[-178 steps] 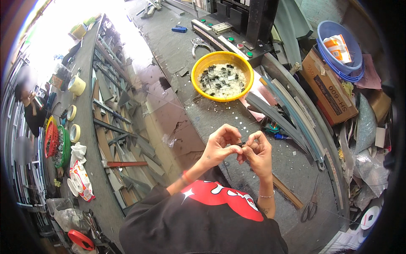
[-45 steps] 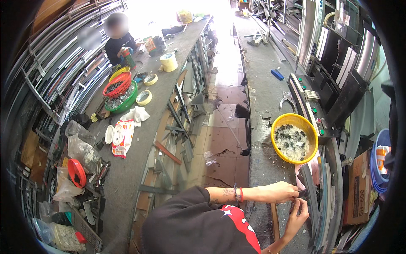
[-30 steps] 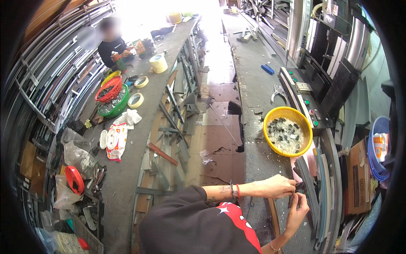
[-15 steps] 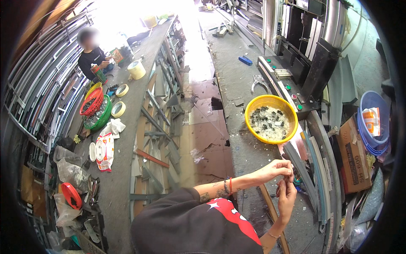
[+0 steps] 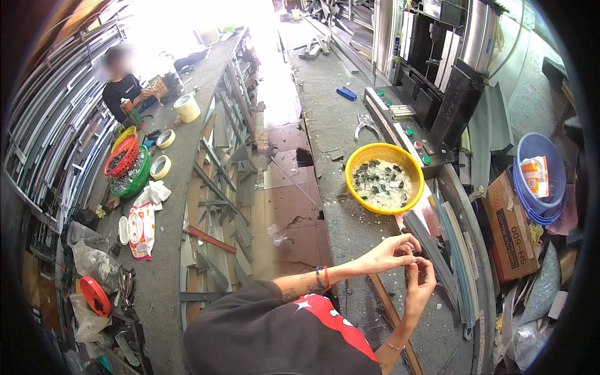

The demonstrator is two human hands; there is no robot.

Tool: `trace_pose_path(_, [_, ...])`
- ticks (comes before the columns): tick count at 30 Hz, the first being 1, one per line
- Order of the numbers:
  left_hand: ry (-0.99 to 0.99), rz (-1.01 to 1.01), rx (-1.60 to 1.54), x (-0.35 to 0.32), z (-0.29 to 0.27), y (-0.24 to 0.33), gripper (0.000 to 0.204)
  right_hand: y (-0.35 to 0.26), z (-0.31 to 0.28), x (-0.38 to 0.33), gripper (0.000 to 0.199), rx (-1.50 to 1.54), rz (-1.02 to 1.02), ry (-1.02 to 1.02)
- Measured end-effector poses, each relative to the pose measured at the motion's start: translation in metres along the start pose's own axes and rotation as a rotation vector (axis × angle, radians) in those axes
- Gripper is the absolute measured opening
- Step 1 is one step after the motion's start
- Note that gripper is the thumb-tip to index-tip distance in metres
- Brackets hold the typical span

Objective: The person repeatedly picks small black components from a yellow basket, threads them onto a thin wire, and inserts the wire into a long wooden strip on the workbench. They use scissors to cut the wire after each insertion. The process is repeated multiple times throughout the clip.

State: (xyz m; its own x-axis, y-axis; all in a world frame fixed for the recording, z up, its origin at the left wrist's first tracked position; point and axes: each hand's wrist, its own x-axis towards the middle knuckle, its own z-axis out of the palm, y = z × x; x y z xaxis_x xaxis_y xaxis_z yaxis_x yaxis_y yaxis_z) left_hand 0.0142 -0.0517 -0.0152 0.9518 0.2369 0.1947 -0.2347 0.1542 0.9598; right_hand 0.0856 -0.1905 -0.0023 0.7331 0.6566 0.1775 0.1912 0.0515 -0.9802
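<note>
Left hand (image 5: 392, 254) and right hand (image 5: 422, 286) pinched narrowly together, this side of a round yellow plastic basket (image 5: 382, 152).
Whether they hold anything I cannot tell; flat pale and black pieces (image 5: 386, 184) lie inside the basket, silver metal pliers (image 5: 362, 120) just beyond it.

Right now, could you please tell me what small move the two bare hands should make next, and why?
Perhaps tilt the bare right hand slightly away from the bare left hand to check what lies between them: their bent fingers come close together and hide most of whatever is there, so its alignment cannot be judged.
</note>
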Motion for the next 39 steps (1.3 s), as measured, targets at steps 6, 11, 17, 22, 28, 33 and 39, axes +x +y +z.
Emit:
trace_pose_path(6, [0.016, 0.028, -0.005, -0.003, 0.003, 0.003, 0.020, -0.008, -0.002, -0.001, 0.010, 0.057, 0.013, -0.002])
trace_pose_path(11, [-0.070, -0.043, -0.085, -0.007, -0.002, 0.011, 0.020, -0.015, -0.003, -0.001, 0.007, -0.087, -0.033, -0.002])
trace_pose_path(17, [-0.036, -0.087, -0.008, -0.007, -0.008, 0.025, 0.017, -0.018, -0.002, -0.001, 0.010, -0.286, -0.182, 0.043])
trace_pose_path(22, [-0.034, -0.204, -0.158, -0.006, -0.009, 0.026, 0.017, -0.015, -0.003, -0.002, 0.011, -0.034, -0.098, 0.053])
trace_pose_path(28, [-0.003, -0.316, -0.275, -0.007, -0.007, 0.031, 0.023, -0.012, -0.002, -0.002, 0.008, 0.299, -0.014, 0.077])
trace_pose_path(33, [-0.044, -0.208, -0.040, -0.005, 0.000, 0.035, 0.033, -0.006, -0.001, -0.002, 0.009, 0.438, 0.054, 0.011])
trace_pose_path(39, [-0.046, 0.095, 0.148, -0.001, 0.005, 0.030, 0.023, 0.001, 0.005, -0.002, 0.015, 0.738, 0.219, -0.053])
